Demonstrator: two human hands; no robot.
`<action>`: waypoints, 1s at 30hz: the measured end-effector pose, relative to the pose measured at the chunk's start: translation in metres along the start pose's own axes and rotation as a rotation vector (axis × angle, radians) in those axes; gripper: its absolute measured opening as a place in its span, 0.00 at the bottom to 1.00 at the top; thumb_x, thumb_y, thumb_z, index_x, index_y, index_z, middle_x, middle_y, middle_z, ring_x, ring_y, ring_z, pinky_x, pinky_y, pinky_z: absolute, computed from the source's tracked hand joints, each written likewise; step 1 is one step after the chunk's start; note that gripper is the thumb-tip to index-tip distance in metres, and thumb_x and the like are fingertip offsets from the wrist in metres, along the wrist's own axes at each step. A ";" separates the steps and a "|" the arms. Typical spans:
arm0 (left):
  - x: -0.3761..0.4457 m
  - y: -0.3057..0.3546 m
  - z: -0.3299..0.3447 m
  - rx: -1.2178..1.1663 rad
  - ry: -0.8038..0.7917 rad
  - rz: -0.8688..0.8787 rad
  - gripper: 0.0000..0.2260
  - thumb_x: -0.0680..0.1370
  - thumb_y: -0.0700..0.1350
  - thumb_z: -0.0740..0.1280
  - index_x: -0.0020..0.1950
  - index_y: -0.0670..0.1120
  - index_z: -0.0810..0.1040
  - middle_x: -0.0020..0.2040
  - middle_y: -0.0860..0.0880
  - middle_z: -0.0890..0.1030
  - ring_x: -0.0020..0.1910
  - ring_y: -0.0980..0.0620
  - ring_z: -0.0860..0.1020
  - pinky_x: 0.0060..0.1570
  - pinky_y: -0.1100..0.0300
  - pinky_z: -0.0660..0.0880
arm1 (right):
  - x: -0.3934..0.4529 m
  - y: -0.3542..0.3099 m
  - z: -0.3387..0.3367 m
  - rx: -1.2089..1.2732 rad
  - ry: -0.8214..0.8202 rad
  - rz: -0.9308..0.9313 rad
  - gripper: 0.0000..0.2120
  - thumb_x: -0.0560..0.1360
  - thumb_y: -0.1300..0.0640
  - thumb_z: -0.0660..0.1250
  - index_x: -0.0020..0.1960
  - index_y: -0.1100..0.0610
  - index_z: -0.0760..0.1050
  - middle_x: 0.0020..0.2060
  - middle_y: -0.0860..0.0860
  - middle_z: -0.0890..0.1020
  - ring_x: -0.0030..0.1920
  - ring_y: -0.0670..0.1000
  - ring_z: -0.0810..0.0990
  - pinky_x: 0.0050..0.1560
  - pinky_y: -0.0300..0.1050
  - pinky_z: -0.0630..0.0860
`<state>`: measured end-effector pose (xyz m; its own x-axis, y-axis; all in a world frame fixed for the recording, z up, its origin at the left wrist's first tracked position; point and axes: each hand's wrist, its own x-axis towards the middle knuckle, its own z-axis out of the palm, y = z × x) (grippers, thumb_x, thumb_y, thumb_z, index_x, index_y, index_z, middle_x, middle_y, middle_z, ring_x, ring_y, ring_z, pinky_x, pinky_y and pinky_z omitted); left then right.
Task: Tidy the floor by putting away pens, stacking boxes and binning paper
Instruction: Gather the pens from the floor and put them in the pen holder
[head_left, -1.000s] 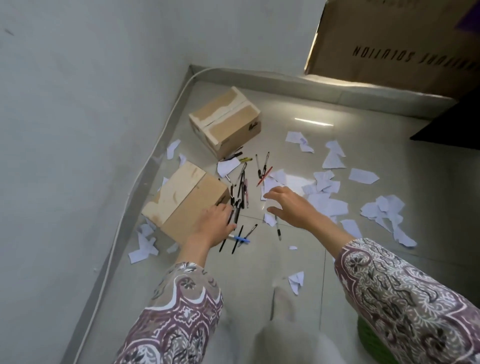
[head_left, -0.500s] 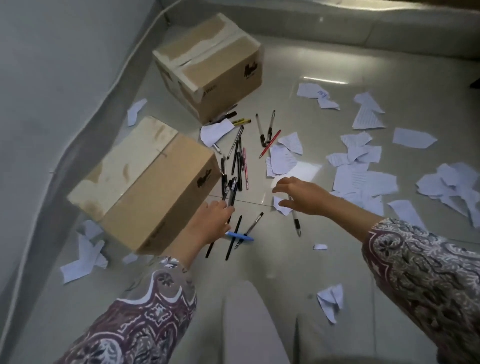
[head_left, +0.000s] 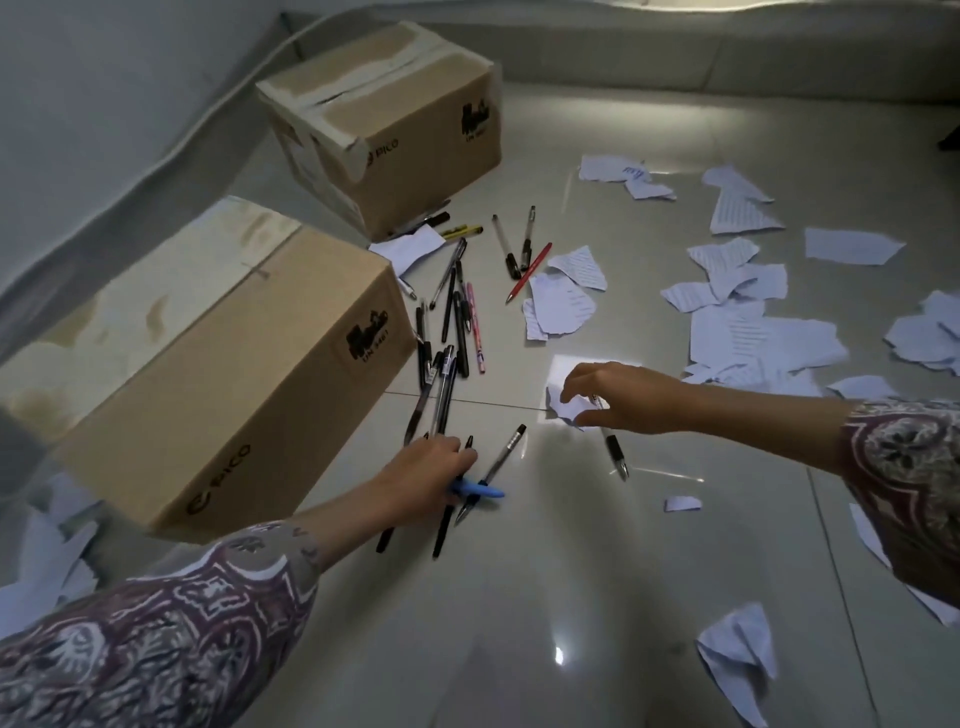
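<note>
Tidying has barely begun: the left hand (head_left: 426, 467) closes on a blue pen (head_left: 480, 488) at lower centre while the right hand (head_left: 618, 397), fingers apart, reaches a paper scrap (head_left: 563, 405). Both cardboard boxes (head_left: 384, 135) sit unstacked upper left; torn paper (head_left: 753, 338) litters the floor (head_left: 571, 597).

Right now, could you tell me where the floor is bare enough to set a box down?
Bare tile lies below the left hand and right hand, beside the crumpled paper. Also behind the far box. Crowded: the pen pile and paper scraps.
</note>
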<state>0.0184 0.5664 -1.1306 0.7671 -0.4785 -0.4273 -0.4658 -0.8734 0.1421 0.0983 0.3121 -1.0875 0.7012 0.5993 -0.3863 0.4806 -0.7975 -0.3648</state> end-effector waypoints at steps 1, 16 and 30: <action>0.001 0.001 0.002 -0.005 0.020 0.000 0.10 0.74 0.45 0.68 0.52 0.42 0.73 0.52 0.44 0.75 0.49 0.46 0.74 0.42 0.57 0.67 | -0.002 0.002 0.003 0.017 0.021 0.023 0.14 0.75 0.52 0.65 0.59 0.54 0.75 0.57 0.51 0.76 0.51 0.51 0.75 0.51 0.46 0.73; 0.005 0.013 -0.050 -0.800 0.202 -0.184 0.12 0.78 0.43 0.64 0.36 0.50 0.67 0.33 0.52 0.71 0.30 0.59 0.68 0.30 0.70 0.65 | -0.004 0.019 0.052 0.302 0.159 0.549 0.13 0.72 0.57 0.69 0.44 0.60 0.65 0.44 0.58 0.74 0.43 0.55 0.72 0.33 0.44 0.64; -0.011 0.002 -0.054 -1.072 0.183 -0.320 0.05 0.81 0.40 0.57 0.51 0.39 0.68 0.46 0.38 0.72 0.44 0.42 0.78 0.44 0.48 0.79 | -0.002 -0.007 0.049 0.653 0.567 0.473 0.05 0.72 0.66 0.63 0.38 0.64 0.74 0.31 0.55 0.74 0.34 0.53 0.71 0.31 0.40 0.65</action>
<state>0.0330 0.5655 -1.0776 0.8771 -0.1480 -0.4570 0.3144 -0.5424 0.7791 0.0673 0.3198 -1.1259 0.9768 -0.0297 -0.2121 -0.1803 -0.6486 -0.7394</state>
